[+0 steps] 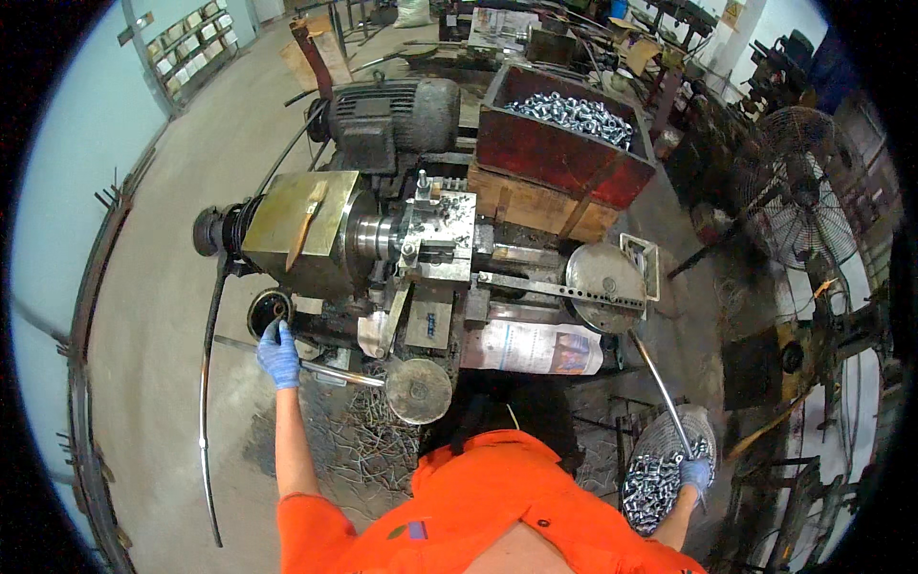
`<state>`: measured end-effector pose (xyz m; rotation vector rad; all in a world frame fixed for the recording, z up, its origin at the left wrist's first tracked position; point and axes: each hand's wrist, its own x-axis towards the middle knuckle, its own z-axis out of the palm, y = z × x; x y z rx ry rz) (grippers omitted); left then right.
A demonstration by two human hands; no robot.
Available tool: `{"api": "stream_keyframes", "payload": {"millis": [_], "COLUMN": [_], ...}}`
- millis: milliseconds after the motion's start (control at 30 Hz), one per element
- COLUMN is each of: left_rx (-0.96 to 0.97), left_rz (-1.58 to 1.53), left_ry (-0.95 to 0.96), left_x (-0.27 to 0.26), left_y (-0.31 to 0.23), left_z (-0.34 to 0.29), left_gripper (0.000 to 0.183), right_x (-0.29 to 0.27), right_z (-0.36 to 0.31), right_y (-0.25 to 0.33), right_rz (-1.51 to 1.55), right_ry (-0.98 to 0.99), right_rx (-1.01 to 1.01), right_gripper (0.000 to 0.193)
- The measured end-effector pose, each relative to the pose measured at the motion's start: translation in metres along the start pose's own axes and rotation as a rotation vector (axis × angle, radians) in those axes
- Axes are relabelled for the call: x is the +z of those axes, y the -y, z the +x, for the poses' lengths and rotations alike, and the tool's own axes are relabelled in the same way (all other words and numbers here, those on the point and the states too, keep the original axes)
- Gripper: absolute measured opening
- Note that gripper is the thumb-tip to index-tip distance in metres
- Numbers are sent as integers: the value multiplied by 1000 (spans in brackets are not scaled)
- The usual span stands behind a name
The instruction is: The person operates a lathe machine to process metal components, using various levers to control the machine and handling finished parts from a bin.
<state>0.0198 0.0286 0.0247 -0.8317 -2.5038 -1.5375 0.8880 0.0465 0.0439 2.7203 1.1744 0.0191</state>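
My left hand (279, 358), in a blue glove, is at the near rim of a round dark pot (256, 323) left of the lathe-like machine (435, 234). Its fingers are drawn together, and what they pinch is too small to make out. At the lower right, my right hand (696, 474), also gloved in blue, closes around the lower end of a long metal lever (660, 383). Right beside that hand, a round mesh basket (677, 426) holds many shiny small metal fittings (652, 490). The right fingers are partly hidden.
Behind the machine stand a motor (394, 120) and a red bin (559, 163) heaped with metal fittings. A wooden-handled brush (306, 225) lies on the headstock. Round plates (418, 390) sit in front. Metal scraps (368, 430) litter the floor; a fan (798, 187) stands right.
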Motion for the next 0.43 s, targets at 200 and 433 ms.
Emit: {"api": "stream_keyframes", "payload": {"millis": [200,433], "left_rx": [-43,-42], "left_rz": [-7,-85], "left_ry": [4,17], "left_x": [0,1], "left_y": [9,8], "left_z": [3,3], "left_gripper": [25,24], "right_x": [3,-11], "right_z": [0,-8], "right_y": [1,9], "right_rz": [79,45], "right_ry": [-7,98], "right_rx": [17,85], "right_gripper": [39,43]}}
